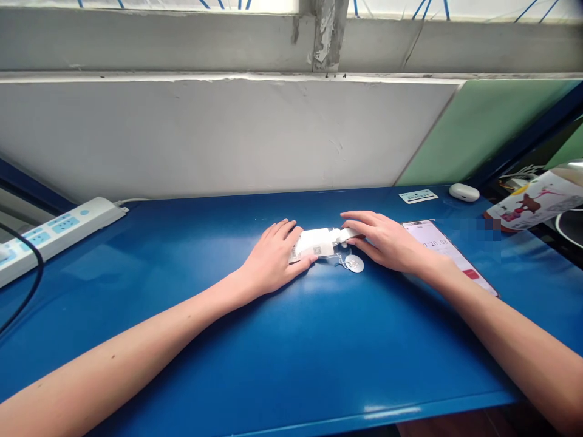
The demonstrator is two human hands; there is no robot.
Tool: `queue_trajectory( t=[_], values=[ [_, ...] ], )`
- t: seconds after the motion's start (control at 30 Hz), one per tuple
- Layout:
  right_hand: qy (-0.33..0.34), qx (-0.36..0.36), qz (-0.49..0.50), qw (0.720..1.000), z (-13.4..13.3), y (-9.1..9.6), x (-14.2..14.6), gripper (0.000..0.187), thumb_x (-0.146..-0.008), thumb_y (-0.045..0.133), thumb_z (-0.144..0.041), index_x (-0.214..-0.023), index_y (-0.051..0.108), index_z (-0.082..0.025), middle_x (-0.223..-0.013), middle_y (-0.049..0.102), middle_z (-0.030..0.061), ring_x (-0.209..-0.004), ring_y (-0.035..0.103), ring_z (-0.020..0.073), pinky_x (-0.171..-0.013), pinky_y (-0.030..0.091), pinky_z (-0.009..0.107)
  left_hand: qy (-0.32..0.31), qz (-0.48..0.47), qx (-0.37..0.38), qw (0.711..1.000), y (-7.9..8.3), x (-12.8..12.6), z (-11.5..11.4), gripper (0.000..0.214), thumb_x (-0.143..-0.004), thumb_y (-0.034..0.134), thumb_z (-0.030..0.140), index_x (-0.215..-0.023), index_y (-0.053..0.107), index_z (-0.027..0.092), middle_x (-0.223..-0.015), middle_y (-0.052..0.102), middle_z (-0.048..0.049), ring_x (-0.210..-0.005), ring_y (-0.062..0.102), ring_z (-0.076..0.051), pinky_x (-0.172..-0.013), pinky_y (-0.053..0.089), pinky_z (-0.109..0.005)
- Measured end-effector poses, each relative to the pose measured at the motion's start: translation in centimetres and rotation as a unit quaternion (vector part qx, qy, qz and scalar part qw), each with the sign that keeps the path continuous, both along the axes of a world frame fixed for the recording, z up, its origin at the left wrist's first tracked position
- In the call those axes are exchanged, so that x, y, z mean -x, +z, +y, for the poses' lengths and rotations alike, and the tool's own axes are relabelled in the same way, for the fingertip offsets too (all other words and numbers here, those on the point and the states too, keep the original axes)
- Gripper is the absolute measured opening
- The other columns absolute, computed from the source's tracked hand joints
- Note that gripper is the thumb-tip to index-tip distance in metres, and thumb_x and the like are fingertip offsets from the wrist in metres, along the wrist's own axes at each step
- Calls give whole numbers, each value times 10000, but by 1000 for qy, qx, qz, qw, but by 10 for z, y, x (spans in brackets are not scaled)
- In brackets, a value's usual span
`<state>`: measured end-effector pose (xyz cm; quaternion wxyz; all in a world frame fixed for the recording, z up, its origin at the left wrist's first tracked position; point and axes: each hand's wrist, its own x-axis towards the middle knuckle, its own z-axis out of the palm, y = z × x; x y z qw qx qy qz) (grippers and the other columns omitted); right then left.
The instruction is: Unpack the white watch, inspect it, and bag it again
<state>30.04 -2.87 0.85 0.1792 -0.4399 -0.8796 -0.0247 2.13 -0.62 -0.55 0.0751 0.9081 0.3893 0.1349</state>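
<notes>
A small white packet [317, 243] with a printed square code lies on the blue table. My left hand [273, 258] grips its left end, thumb along the near edge and fingers along the far side. At the packet's right end, my right hand [380, 240] has a white strip [347, 234] between thumb and fingers. A round silver tag [354, 263] on a short chain rests on the table just below the strip. What the packet contains cannot be made out.
A phone [449, 252] showing a timer lies partly under my right forearm. Behind it are a card [418, 196] and a white earbud case [464, 192]. A printed container [540, 199] leans at right. A power strip [61, 230] and black cable [34, 288] are at left.
</notes>
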Motion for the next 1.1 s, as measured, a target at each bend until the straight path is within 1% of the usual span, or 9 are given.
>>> queue_trajectory(
  t=[0.17, 0.3, 0.4, 0.5, 0.57, 0.67, 0.8, 0.97, 1.1],
  values=[
    [4, -8, -16, 1000, 3, 4, -11, 300, -1013, 439, -311, -1209, 624, -177, -1290, 646, 182, -1112, 656, 336, -924, 540, 507, 6, 13, -3, 1000, 0, -1, 0, 579, -968, 495, 566, -1305, 539, 97, -1476, 491, -231, -1425, 397, -386, -1177, 319, -529],
    [-10, 17, -21, 1000, 6, 7, -21, 312, -1022, 412, -338, -1208, 612, -186, -1296, 627, 168, -1086, 669, 319, -906, 550, 474, 13, 19, 0, 1000, 0, -1, 0, 622, -958, 507, 571, -1330, 533, 74, -1494, 472, -240, -1434, 381, -396, -1181, 318, -522],
    [-33, 28, -10, 999, 8, 8, -25, 316, -1018, 413, -350, -1201, 611, -185, -1280, 630, 158, -1049, 681, 307, -881, 561, 452, 15, 19, 2, 1000, 0, -1, 0, 643, -945, 521, 572, -1337, 535, 63, -1502, 464, -241, -1438, 373, -402, -1180, 319, -530],
    [-69, 11, 13, 997, 9, 7, -26, 308, -1009, 433, -346, -1204, 610, -186, -1280, 628, 153, -1038, 685, 302, -874, 565, 438, 15, 11, 4, 1000, 0, -1, 0, 667, -931, 532, 577, -1343, 536, 52, -1503, 461, -248, -1440, 368, -406, -1177, 321, -537],
    [-76, -2, 31, 997, 9, 6, -25, 304, -1004, 445, -332, -1221, 600, -185, -1291, 621, 151, -1065, 679, 301, -887, 562, 430, 16, 2, 9, 1000, -1, -1, 0, 689, -924, 531, 585, -1364, 522, 54, -1505, 458, -246, -1443, 365, -404, -1177, 320, -541],
    [-69, -18, 54, 996, 7, 5, -21, 299, -1001, 459, -318, -1230, 589, -177, -1296, 617, 152, -1096, 667, 301, -898, 558, 422, 20, -20, 26, 999, -1, -1, 1, 791, -886, 563, 608, -1432, 449, 47, -1512, 449, -250, -1446, 359, -409, -1177, 319, -548],
    [-59, -30, 65, 996, 4, 5, -13, 288, -996, 474, -315, -1223, 589, -178, -1284, 625, 152, -1073, 673, 299, -878, 566, 424, 23, -49, 39, 998, 1, -1, 1, 923, -829, 621, 615, -1494, 349, 35, -1520, 427, -267, -1430, 377, -426, -1161, 336, -564],
    [-35, -28, 70, 997, 0, 4, -7, 278, -990, 484, -292, -1218, 592, -175, -1263, 638, 160, -1075, 670, 302, -893, 566, 441, 26, -78, 37, 996, 1, -1, 1, 897, -839, 627, 575, -1499, 337, 40, -1502, 448, -262, -1395, 430, -409, -1138, 372, -558],
    [-30, -34, 80, 996, -1, 3, -5, 273, -979, 513, -291, -1215, 600, -186, -1265, 641, 154, -1071, 673, 296, -895, 570, 439, 19, -109, 18, 994, -1, 1, 1, 826, -865, 626, 523, -1502, 335, 85, -1500, 456, -233, -1389, 442, -375, -1121, 402, -537]
  ],
)
